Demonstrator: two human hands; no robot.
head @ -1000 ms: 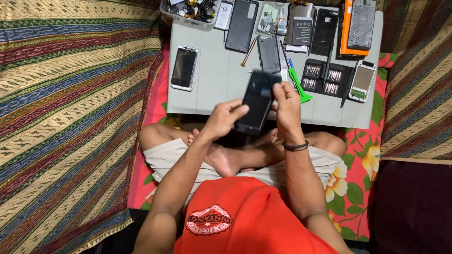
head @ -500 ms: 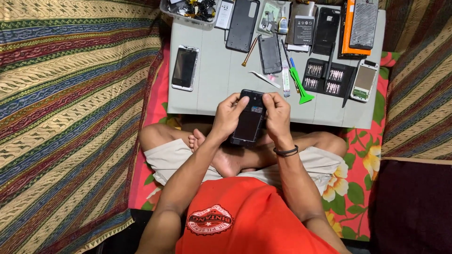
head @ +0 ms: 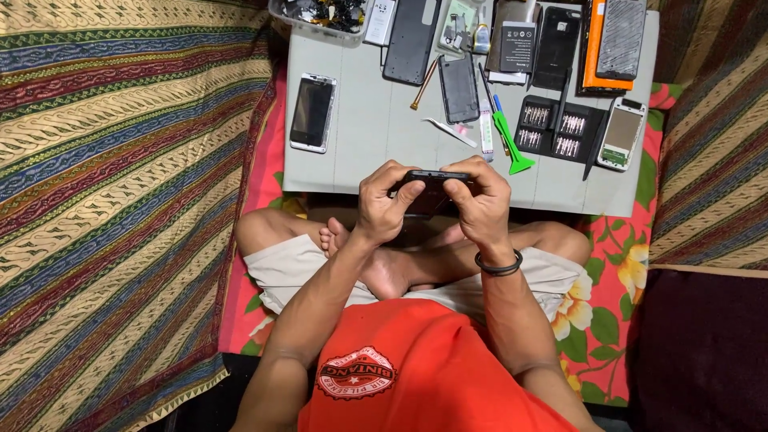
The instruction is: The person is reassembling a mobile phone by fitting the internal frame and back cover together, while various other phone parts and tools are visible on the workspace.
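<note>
striped woven cloth [head: 120,200] covers the floor on the left side of the head view; a flowered red mat [head: 616,280] lies under me where i sit cross-legged. ahead of my knees stands the grey counter [head: 368,136], low and flat.

on the counter, larger items first: a phone with a white frame [head: 312,113] lies alone on the left part. a black back cover [head: 411,40] and a dark phone body [head: 458,88] lie near the middle. an orange-edged box [head: 612,44] sits at the far right corner, a black bit tray [head: 552,132] just before it, a second white-framed phone [head: 622,134] beside the tray. a clear tub of small parts [head: 320,14] sits at the far left corner. a green pry tool [head: 510,144] and white tweezers [head: 448,131] lie between the phone body and the tray.

the black phone [head: 432,186] is off the counter, held edge-on above my lap at the counter's near rim. left hand [head: 384,204] and right hand [head: 480,204] both grip it, fingers [head: 404,196] curled over the near edge, thumbs pressing on top.

judgement: the step in hand looks like pressing or prying along the phone's edge, seating or working loose a cover. the next move calls for even pressure along the seam, a steady grip from both sides, no twist on the body.
</note>
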